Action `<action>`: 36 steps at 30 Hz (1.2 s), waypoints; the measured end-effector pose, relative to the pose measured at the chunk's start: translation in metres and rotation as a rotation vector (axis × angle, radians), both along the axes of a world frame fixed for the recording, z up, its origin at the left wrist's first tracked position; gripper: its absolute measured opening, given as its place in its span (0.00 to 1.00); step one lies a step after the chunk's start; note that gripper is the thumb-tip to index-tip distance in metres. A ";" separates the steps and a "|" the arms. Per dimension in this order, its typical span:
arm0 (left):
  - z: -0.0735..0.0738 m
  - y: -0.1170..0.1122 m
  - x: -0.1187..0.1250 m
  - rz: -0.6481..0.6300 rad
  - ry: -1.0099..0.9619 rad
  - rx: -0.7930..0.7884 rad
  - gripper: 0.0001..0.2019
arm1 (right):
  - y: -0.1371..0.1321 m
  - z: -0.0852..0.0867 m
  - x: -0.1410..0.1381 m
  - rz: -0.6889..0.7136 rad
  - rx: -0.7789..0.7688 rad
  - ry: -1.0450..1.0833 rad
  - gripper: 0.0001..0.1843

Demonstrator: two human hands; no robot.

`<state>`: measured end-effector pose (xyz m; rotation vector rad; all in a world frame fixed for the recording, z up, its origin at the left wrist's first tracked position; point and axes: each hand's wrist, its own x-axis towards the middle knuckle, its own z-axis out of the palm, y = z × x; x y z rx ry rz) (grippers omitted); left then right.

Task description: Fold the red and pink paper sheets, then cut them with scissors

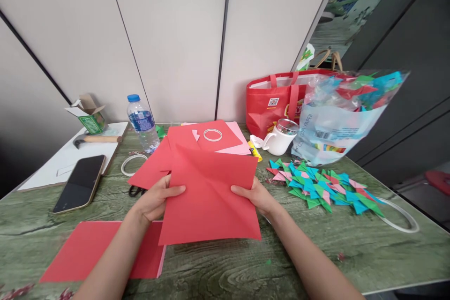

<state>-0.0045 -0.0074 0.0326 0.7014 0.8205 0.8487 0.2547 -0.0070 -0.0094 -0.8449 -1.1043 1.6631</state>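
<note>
— How is the red sheet (211, 197) held?

— It is gripped at both side edges and raised just above the table (246, 267), in front of the white mug (279, 139) and to its left. A diagonal crease is seen across it.

— And the left hand (154, 199)?

— Its grip is closed on the sheet's left edge. The thumb is laid on top and the fingers are hidden beneath. The forearm is stretched in from the lower left, with the wrist nearly straight.

— The right hand (255, 197)?

— The right edge is pinched in its grip, with the thumb over the paper and the fingers under it. This hand is found directly in front of the mug, and the forearm is angled in from the lower right.

— What is placed about the mug?

— A pile of folded paper pieces (323, 187) is spread to its right, nearer the person. A red bag (277, 101) is stood just behind it, and a clear plastic bag (337, 117) is leaned at its right. To its left, more red sheets (183, 138) are stacked under a tape ring (213, 135). Farther left a water bottle (142, 123) is stood, and a phone (80, 183) is laid beyond that.
</note>
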 end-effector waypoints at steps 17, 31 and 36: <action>-0.017 0.017 -0.012 0.017 -0.112 -0.064 0.22 | 0.017 0.009 0.021 -0.044 0.260 0.023 0.33; -0.008 0.001 0.007 0.068 -0.099 0.248 0.37 | 0.017 -0.010 0.001 -0.496 0.138 -0.030 0.17; 0.003 0.000 0.010 0.186 0.069 0.318 0.40 | 0.014 -0.010 -0.001 -0.433 0.195 -0.115 0.16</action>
